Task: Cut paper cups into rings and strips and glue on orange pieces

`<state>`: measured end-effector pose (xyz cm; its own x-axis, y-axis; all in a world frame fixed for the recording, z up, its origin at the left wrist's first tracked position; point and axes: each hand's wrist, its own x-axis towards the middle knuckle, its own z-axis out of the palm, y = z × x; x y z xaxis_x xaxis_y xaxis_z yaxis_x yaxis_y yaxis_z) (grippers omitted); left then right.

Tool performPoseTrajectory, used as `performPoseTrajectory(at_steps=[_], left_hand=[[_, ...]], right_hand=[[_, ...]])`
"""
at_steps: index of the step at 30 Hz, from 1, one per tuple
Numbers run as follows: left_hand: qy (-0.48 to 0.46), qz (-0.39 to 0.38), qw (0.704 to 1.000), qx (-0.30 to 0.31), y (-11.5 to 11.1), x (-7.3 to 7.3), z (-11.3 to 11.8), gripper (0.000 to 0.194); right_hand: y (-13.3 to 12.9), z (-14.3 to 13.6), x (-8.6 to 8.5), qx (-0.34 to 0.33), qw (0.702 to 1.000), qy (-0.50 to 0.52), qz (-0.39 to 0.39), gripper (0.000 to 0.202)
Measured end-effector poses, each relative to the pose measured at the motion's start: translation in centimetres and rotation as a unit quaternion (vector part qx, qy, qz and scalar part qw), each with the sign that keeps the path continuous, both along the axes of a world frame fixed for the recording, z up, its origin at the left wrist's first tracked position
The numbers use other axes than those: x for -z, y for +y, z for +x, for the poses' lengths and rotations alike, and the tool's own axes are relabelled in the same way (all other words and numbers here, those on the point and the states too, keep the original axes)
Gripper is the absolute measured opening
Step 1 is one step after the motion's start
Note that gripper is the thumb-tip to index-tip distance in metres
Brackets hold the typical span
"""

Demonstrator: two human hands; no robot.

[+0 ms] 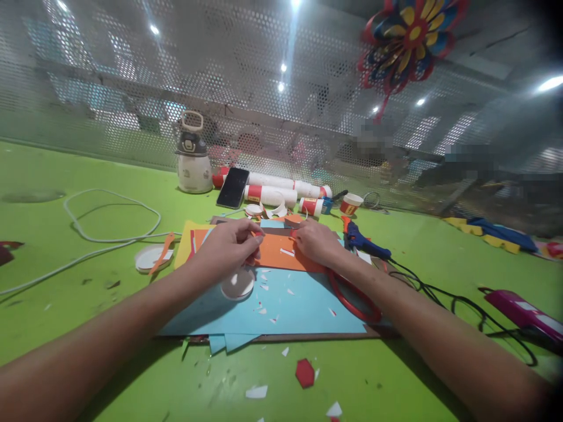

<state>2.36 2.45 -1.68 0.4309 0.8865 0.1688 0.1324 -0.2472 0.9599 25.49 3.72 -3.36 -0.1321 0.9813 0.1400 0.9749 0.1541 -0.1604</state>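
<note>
My left hand (233,241) is over the orange paper (275,249), its thumb and fingers pinched with a small red piece (258,235) showing at the tips. Curled fingers close my right hand (319,241) at the same sheet's right side. A bit of red shows by its fingertips, but what it holds is mostly hidden. Light blue paper (299,308) lies nearer me, strewn with white and red scraps. A round white disc (238,285) rests below my left hand. Under my right forearm lies a red loop (358,302), partly covered.
A blue glue gun (367,241) with a black cord lies at right. Behind are paper cups (350,203), stacked cups (270,195), a phone (233,187) and a bottle (194,164). A white cable (109,239) curls at left. A magenta object (523,310) lies far right.
</note>
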Motion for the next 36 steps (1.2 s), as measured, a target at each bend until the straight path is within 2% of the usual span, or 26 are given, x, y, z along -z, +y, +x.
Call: performPoseTrajectory(at_steps=[4,9,13,17,20,23,26,30,31,34,36], left_hand=[[-0.039,-0.067,0.997,0.016,-0.5,-0.3,0.0,0.009],[-0.066,-0.135,0.988,0.038,-1.4,-0.4,0.3,0.011],[-0.064,-0.154,0.984,0.057,-1.8,-0.2,0.7,0.021],[-0.044,-0.133,0.989,0.042,-1.0,-0.1,1.4,0.031],[0.025,-0.105,0.993,0.043,0.4,0.0,2.0,0.039],[0.093,-0.053,0.993,0.046,1.8,0.1,2.2,0.039],[0.110,-0.026,0.994,0.011,2.1,-0.1,2.1,0.033],[0.096,-0.012,0.995,-0.023,0.0,-1.1,2.4,0.015],[0.067,-0.046,0.997,-0.006,-0.8,-1.5,2.5,0.011],[-0.044,-0.121,0.990,0.053,-2.9,-2.1,2.9,0.017],[-0.080,-0.123,0.988,0.045,-3.7,-2.0,3.1,0.017]], right_hand=[[-2.0,0.3,-1.2,0.000,0.982,0.183,-0.048,0.022],[-4.9,0.4,-1.2,-0.043,0.914,0.384,-0.120,0.020],[-6.0,0.5,-0.7,-0.060,0.861,0.479,-0.159,0.016],[-6.6,0.3,-0.7,-0.071,0.824,0.532,-0.182,0.016],[-7.2,0.1,-0.7,-0.074,0.801,0.561,-0.193,0.015],[-7.6,-0.1,-0.8,-0.075,0.780,0.587,-0.203,0.011],[-8.0,-0.3,-1.0,-0.074,0.763,0.608,-0.206,0.007],[-8.5,-0.8,-1.4,-0.073,0.751,0.630,-0.185,0.004],[-8.6,-1.0,-1.5,-0.074,0.749,0.635,-0.176,0.004],[-8.9,-1.6,-1.8,-0.080,0.747,0.642,-0.151,0.007],[-9.1,-1.9,-2.0,-0.086,0.747,0.645,-0.140,0.009]])
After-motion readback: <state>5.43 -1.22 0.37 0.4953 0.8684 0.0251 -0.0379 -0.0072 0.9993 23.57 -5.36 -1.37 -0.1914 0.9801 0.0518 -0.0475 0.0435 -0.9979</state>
